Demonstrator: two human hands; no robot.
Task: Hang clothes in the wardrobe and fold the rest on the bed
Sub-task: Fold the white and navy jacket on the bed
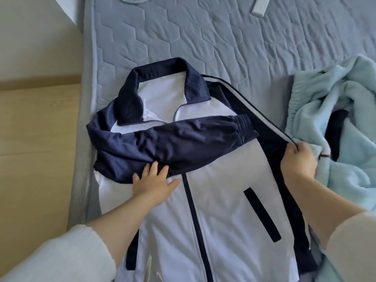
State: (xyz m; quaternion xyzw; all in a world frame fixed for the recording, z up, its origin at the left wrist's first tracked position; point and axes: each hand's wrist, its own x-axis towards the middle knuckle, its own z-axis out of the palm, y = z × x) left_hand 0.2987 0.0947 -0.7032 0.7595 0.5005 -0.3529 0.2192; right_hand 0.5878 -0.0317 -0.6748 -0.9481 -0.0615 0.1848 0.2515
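Note:
A white and navy track jacket (pixel 219 200) lies face up on the bed (pixel 183 33), collar toward the far side, zip closed. One navy sleeve (pixel 173 141) is folded across its chest. My left hand (pixel 154 184) lies flat on the jacket, fingers spread, touching the lower edge of that folded sleeve. My right hand (pixel 299 161) grips the other navy sleeve with its white stripe (pixel 254 106) at the jacket's right side and holds it taut, lifted off the bed.
A pale blue fleece garment (pixel 341 127) lies crumpled on the right of the bed, touching my right hand. A light grey strap (pixel 261 6) rests at the far edge. Wooden flooring (pixel 38 139) runs along the bed's left side.

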